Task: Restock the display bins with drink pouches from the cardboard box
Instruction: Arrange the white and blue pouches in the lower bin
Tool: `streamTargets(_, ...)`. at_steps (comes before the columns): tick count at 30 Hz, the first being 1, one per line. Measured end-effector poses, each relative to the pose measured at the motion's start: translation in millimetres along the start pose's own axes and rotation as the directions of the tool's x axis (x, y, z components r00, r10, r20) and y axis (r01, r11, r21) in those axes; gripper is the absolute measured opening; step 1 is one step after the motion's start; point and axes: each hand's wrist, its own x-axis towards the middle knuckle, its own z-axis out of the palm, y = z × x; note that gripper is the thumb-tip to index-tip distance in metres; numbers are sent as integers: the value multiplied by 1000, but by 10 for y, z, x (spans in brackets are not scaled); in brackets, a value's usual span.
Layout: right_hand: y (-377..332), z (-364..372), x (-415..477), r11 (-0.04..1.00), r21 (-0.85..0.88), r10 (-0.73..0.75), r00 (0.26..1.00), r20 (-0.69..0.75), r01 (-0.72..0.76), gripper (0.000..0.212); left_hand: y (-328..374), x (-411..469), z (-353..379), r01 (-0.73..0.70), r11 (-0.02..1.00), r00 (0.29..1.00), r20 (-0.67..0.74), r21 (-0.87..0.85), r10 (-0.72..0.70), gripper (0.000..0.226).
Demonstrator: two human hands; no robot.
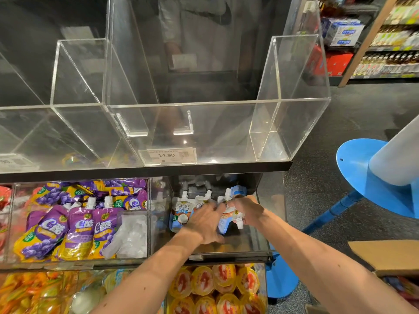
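Now left hand spread flat on pouches; right hand fingers curl round pouch. Likely soft, slippery; I'd grip near spout.

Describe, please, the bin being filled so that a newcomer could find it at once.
Find the clear acrylic case bearing the 14.90 price tag, then look directly beneath. The right-hand bin there is the one: it alone holds white-and-blue coconut pouches, while its left neighbour holds purple grape pouches.
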Motion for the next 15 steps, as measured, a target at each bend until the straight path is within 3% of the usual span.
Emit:
streamTargets(4,-8,53,-28,995,-86,-57,998,-39,53,22,-8,45,39,7,976,1000,26,217,-13,86)
streamTargets(6,-10,63,-21,944,-309,-152,983,-104,113,35,39,76,39,16,962,999,32,272,-25,83)
streamTargets(9,-55,-21,-138,694,-707,-319,939,-128,139,42,104,159,33,43,936,999,13,350,-50,83)
streamTargets(12,-106,-154,-253,438,-883,-424,905,-38,168,33,85,187,-1,58,935,998,3,350,-63,92)
streamTargets(15,-173,-180,-369,142,-975,-454,887,90,172,29,-8,183,-104,92,994,996,9,56,-92,81)
